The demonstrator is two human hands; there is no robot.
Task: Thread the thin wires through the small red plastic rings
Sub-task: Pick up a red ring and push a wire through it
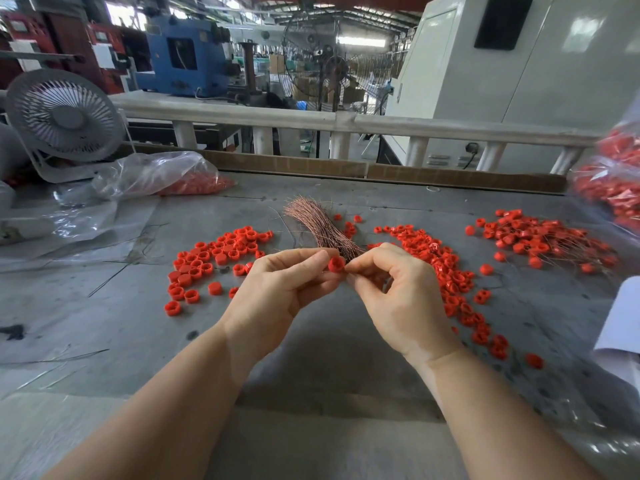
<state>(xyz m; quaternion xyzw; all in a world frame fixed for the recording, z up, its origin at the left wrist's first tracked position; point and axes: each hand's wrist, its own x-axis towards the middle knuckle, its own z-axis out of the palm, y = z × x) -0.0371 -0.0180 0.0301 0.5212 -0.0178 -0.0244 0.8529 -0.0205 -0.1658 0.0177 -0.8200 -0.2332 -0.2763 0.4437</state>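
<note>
My left hand pinches a small red plastic ring between thumb and forefinger above the grey table. My right hand meets it from the right, fingertips pinched together at the ring's edge; any wire between them is too thin to make out. Just behind the hands lies a bundle of thin copper wires. Loose red rings lie scattered left of the hands, and more red rings spread to the right. At the far right sits a heap of rings with wires through them.
A clear plastic bag of red rings lies at the back left beside a white desk fan. Another bag of rings hangs in at the right edge. Stray wires lie on the table at left. A cardboard strip lines the far edge.
</note>
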